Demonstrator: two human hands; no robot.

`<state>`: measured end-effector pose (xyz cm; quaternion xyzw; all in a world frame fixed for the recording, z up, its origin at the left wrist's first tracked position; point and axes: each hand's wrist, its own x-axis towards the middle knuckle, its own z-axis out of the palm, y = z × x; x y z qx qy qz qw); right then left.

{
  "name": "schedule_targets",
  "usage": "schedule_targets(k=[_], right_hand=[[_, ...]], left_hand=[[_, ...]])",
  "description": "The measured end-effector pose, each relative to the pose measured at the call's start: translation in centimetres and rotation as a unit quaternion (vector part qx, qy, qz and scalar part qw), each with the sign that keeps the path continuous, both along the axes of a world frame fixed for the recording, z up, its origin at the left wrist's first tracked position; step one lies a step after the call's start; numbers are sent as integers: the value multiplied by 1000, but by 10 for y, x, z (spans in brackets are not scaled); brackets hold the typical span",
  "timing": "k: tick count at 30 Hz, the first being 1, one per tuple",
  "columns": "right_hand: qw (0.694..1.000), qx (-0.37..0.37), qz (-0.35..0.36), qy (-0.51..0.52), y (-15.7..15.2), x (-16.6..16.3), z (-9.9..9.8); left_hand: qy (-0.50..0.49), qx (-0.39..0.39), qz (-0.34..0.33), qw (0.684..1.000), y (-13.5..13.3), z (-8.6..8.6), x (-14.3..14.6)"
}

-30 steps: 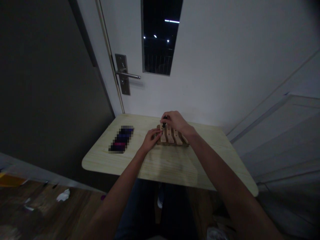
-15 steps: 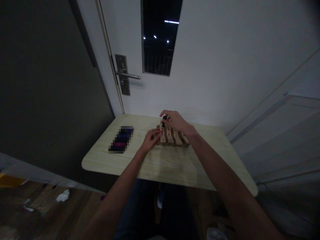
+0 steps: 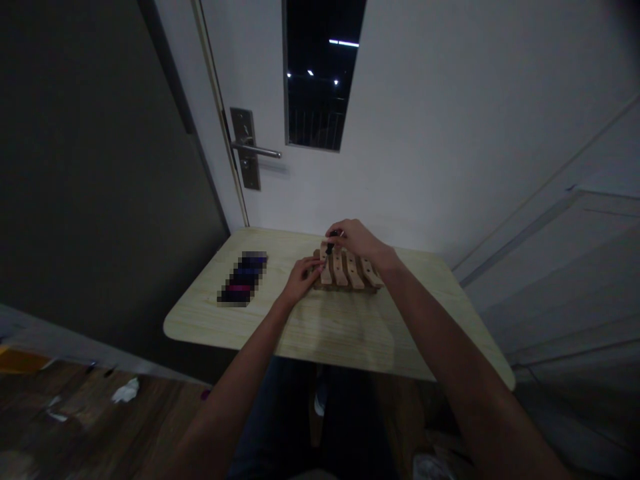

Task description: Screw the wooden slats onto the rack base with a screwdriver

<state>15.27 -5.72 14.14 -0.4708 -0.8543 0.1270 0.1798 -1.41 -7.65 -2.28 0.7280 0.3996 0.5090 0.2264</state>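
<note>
A wooden rack (image 3: 354,273) with several wavy slats, dotted with small dark holes, sits on the table. My left hand (image 3: 301,279) is at its left end, fingers closed on the edge beside the leftmost slat. Above that slat, my right hand (image 3: 354,237) grips a black-handled screwdriver (image 3: 329,249) between thumb and fingers. The screwdriver leans, its lower end pointing down at the slat close to my left fingertips. Its very tip is too small to make out.
The light wooden table (image 3: 340,333) stands against a white door with a metal handle (image 3: 257,152). A blurred-out dark phone-like object (image 3: 243,279) lies on its left side. Crumpled white paper (image 3: 125,391) is on the floor at left.
My right hand has shifted slightly to the right, and the screwdriver's handle now tilts more to the right. My left hand stays at the rack's left end.
</note>
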Motion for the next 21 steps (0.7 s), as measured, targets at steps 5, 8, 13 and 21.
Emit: schedule_targets(k=[5, 8, 13, 21], right_hand=[[999, 16, -15, -23, 2, 0, -1], [998, 47, -24, -24, 2, -2, -6], [998, 54, -20, 12, -2, -3, -10], [995, 83, -50, -20, -5, -5, -12]], left_hand=[[-6, 3, -4, 1000, 2, -4, -1], [-5, 5, -6, 1000, 3, -4, 0], [-3, 6, -11, 1000, 1, 0, 1], [-6, 6, -8, 1000, 2, 0, 2]])
